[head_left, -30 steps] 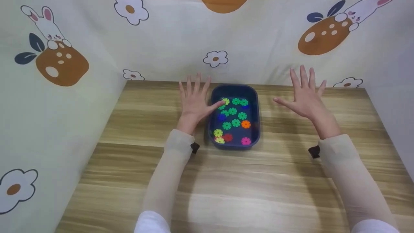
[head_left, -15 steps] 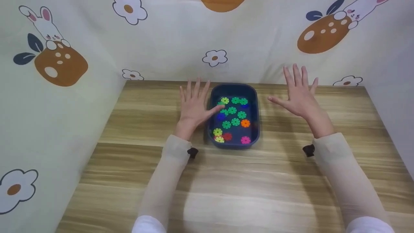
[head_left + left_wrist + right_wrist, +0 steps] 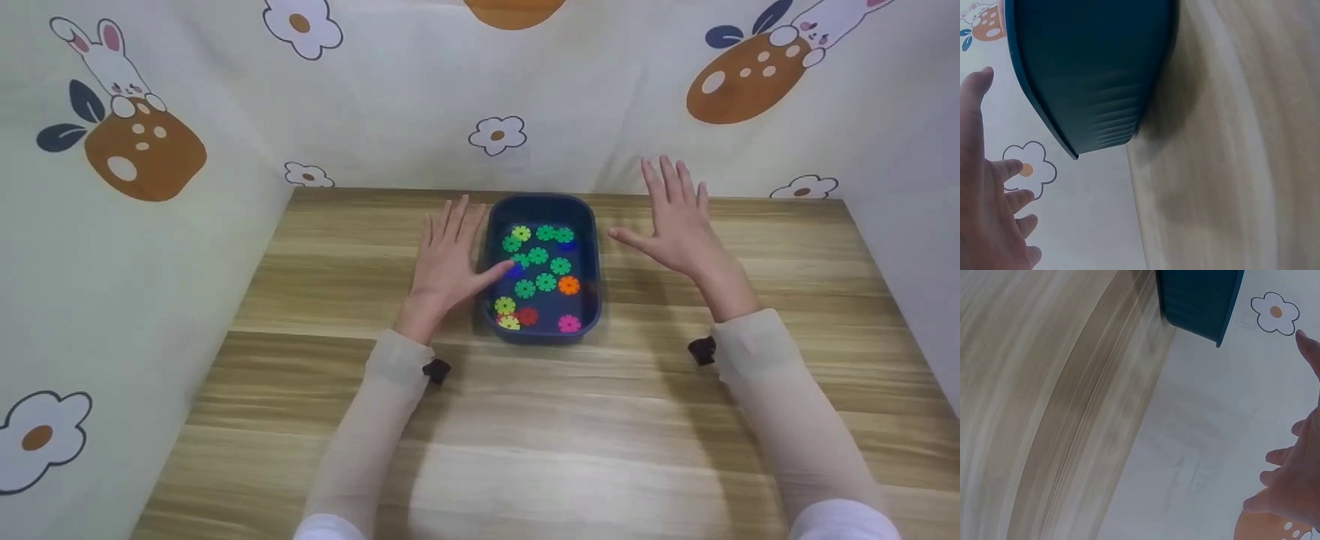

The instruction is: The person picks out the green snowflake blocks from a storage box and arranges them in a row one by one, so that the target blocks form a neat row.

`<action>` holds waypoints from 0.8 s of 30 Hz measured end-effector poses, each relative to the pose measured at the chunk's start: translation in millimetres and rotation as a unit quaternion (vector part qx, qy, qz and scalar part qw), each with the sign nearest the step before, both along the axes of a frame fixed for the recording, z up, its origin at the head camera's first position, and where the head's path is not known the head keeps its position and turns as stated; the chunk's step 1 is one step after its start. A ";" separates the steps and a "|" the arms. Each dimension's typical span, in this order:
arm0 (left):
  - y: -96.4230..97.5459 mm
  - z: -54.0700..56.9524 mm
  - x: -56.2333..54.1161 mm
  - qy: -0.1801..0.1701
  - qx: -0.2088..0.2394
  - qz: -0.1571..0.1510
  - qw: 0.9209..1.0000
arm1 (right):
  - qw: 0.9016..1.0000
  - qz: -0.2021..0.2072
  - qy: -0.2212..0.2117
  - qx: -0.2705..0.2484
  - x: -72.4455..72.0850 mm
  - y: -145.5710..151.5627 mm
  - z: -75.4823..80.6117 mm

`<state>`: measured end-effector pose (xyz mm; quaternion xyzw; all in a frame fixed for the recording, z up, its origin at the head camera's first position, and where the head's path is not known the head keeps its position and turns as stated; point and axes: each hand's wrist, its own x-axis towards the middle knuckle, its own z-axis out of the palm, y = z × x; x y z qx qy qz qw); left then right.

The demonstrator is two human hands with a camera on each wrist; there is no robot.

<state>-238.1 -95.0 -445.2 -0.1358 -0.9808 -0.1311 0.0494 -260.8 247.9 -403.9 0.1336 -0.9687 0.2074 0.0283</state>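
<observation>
While left hand (image 3: 446, 268) and right hand (image 3: 679, 234) flank the tub (image 3: 546, 339), fingers spread, holding nothing, likely reach stage; gripping it needs closing inward.

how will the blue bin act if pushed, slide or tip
The bin would probably slide, since it sits flat on the table. Its unsagging walls suggest a fairly stiff shell. The flat discs inside look loose and might shift.

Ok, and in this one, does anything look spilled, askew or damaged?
Nothing stands out. The blue bin sits upright on the wooden table, the colourful discs in view lie inside it, and no damage shows on either.
</observation>
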 end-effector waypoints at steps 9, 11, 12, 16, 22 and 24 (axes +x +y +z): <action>-3.6 -2.6 13.7 -0.052 0.087 -0.028 0.994 | 1.000 0.004 0.008 -0.010 0.1 -7.9 -2.1; -6.6 -4.8 18.2 -0.068 0.098 -0.033 0.992 | 1.000 0.010 0.007 -0.011 1.4 -12.7 -5.9; -8.1 -6.0 20.4 -0.076 0.101 -0.034 0.991 | 1.000 0.014 0.006 -0.012 2.0 -15.4 -8.2; -11.7 -10.4 27.5 -0.100 0.128 -0.046 0.986 | 0.999 0.026 0.001 -0.019 2.7 -24.1 -16.1; -10.2 -14.1 32.1 -0.122 0.179 -0.082 0.973 | 0.999 0.028 0.003 -0.027 2.3 -30.1 -15.1; -11.3 -15.3 33.8 -0.129 0.185 -0.087 0.970 | 0.999 0.030 -0.004 -0.030 2.5 -32.4 -12.4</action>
